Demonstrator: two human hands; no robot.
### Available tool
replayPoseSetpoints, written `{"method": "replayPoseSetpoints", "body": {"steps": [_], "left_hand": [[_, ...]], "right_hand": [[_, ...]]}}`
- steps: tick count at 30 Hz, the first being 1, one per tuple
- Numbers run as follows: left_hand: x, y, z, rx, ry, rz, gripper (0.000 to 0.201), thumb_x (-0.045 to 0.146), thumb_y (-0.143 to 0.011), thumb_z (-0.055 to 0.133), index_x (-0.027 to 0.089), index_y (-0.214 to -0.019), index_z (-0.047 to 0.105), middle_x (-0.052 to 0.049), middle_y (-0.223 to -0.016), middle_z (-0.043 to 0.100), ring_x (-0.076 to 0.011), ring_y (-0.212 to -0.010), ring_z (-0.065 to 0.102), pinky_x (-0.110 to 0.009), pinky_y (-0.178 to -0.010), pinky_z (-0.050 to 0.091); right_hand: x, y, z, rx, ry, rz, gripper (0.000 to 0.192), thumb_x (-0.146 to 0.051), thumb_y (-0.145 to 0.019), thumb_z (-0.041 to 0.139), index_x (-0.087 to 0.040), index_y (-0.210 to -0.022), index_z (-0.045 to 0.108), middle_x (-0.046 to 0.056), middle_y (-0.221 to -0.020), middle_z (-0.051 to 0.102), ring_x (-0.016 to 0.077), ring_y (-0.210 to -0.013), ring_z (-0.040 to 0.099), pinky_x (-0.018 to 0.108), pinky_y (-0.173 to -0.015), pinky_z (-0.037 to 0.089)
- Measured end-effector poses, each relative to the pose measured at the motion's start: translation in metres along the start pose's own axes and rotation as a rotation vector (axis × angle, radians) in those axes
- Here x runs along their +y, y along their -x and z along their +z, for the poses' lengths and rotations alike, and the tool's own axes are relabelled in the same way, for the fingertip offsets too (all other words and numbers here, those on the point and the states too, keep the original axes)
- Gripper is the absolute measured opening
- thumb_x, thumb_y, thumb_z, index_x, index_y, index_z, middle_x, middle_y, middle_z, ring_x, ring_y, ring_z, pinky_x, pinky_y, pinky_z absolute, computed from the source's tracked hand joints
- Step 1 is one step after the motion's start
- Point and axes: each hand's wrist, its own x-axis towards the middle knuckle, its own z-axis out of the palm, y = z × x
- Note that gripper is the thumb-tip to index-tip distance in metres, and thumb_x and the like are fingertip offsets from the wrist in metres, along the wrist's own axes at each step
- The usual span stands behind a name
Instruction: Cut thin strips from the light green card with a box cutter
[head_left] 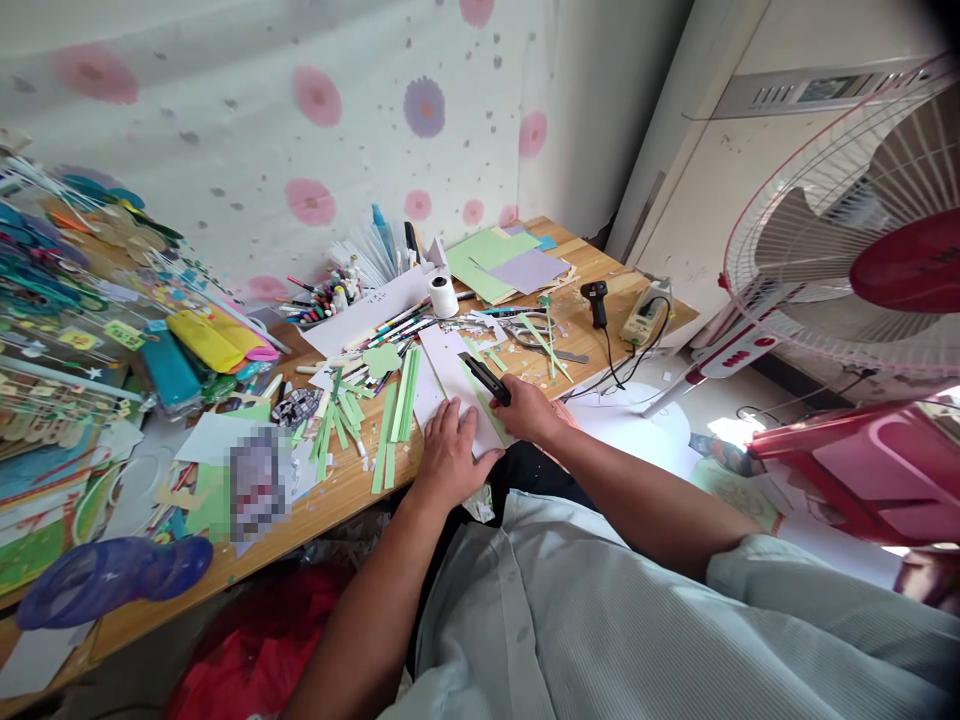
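While the right hand (pixel 529 408) is closed around a black cutter (pixel 487 380), the left hand (pixel 448 455) lies palm down on a white sheet (pixel 444 352), thumb out to the right. Hands near each other, not touching. Sheet sits at the table's near edge, one pale green strip (pixel 475 392) on it, partly under the cutter. Cutter points far-left; can't tell from here if its tip meets the paper. Loose green strips (pixel 406 395) lie just left of the sheet, some bunched, some scattered. Far side: white spool (pixel 443 297) beyond the sheet, green paper (pixel 480 252) and a lavender sheet (pixel 529 271) stacked behind. Right of that: scissors (pixel 534 341), then a black glue gun (pixel 595 303) beside a power strip (pixel 646 312).
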Motion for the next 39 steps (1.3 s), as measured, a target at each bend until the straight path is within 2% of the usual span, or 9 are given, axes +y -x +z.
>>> {"method": "replayPoseSetpoints", "body": {"steps": [12,21,39], "left_hand": [[0.0019,-0.0012,0.0004,-0.023,-0.004,-0.011,0.075,0.057,-0.097,0.072,0.013,-0.155,0.055,-0.028,-0.170,0.042,-0.0463,-0.162,0.035,-0.064,-0.130,0.035],[0.0000,-0.0007,0.0049,0.022,-0.001,0.005,0.075,0.056,-0.095,0.075,0.013,-0.153,0.057,-0.028,-0.168,0.045,-0.0481,-0.160,0.039,-0.065,-0.129,0.037],[0.0001,0.0025,0.0035,0.045,-0.004,0.011,0.073,0.053,-0.095,0.076,0.015,-0.155,0.056,-0.026,-0.168,0.046,-0.0467,-0.160,0.040,-0.064,-0.131,0.036]], "right_hand": [[-0.0027,0.0007,-0.0019,-0.004,0.032,0.022,0.016,-0.019,-0.089,0.074,-0.023,-0.103,0.069,0.005,-0.096,0.077,0.0221,-0.082,0.070,0.028,-0.071,0.049],[-0.0046,0.0023,-0.0042,-0.022,0.063,0.021,0.013,-0.020,-0.092,0.072,-0.024,-0.104,0.067,0.004,-0.099,0.078,0.0198,-0.081,0.071,0.026,-0.070,0.049],[-0.0065,0.0033,-0.0025,-0.011,0.052,0.026,0.005,-0.024,-0.098,0.070,-0.023,-0.101,0.067,0.003,-0.091,0.077,0.0170,-0.073,0.068,0.025,-0.064,0.040]]}}
